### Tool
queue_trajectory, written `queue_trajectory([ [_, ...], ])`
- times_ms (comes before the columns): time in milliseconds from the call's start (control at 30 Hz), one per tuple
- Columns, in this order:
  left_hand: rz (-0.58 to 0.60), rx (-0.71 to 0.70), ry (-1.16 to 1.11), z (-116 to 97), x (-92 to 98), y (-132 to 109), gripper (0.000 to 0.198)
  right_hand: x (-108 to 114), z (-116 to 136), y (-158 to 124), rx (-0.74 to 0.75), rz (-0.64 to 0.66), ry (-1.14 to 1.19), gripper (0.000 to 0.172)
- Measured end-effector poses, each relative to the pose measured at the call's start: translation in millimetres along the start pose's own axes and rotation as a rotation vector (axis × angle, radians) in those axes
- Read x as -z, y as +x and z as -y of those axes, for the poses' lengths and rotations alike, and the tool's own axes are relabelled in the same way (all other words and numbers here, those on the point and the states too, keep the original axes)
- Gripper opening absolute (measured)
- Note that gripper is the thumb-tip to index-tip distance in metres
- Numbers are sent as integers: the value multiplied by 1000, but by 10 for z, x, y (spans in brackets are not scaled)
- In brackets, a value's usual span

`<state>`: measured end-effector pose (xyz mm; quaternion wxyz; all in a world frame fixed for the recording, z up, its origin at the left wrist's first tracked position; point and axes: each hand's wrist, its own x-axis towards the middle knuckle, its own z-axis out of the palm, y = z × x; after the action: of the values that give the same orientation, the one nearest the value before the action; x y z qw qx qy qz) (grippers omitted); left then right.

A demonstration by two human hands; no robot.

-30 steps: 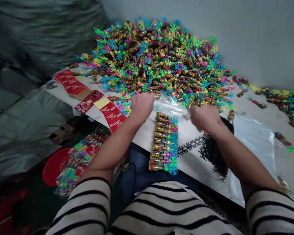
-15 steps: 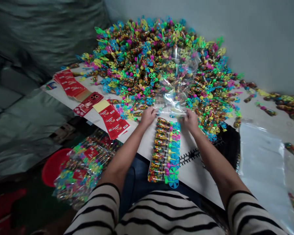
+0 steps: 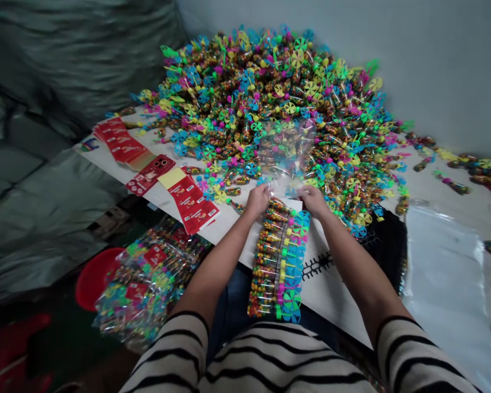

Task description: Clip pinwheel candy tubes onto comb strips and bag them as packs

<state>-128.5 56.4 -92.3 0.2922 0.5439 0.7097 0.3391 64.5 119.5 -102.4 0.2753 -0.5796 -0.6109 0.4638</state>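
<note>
Off to the left, filled bags of candy tubes (image 3: 147, 286) slump beside a red basin (image 3: 93, 278), and red printed cards (image 3: 188, 203) lie on the white table (image 3: 233, 232). The left hand (image 3: 257, 199) and right hand (image 3: 313, 199) are close together, each clamped on one side of a clear plastic bag (image 3: 286, 155), seemingly spreading its mouth just above a tight row of pinwheel candy tubes (image 3: 279, 262) overhanging the table's near edge. A flat clear plastic sheet (image 3: 442, 273) lies far right.

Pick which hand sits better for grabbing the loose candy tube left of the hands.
Left, probably: the left hand is beside the loose candy tube, while the right hand is farther off, across the clear plastic bag both hold.
</note>
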Motion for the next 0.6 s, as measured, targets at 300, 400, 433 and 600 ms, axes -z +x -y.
queue_trajectory([
  [300, -172, 188, -176, 44, -126, -260, 22, 152, -106, -194, 43, 66, 70, 25],
  [400, -103, 155, -73, 98, -97, -407, 20, 306, -164, -373, 124, 131, -86, 18],
  [433, -75, 144, -55, 118, -70, -450, 20, 355, -173, -441, 112, 155, -114, 16],
  [600, 134, 161, -10, 157, 99, -537, 19, 468, -71, -705, 223, 119, -372, 18],
])
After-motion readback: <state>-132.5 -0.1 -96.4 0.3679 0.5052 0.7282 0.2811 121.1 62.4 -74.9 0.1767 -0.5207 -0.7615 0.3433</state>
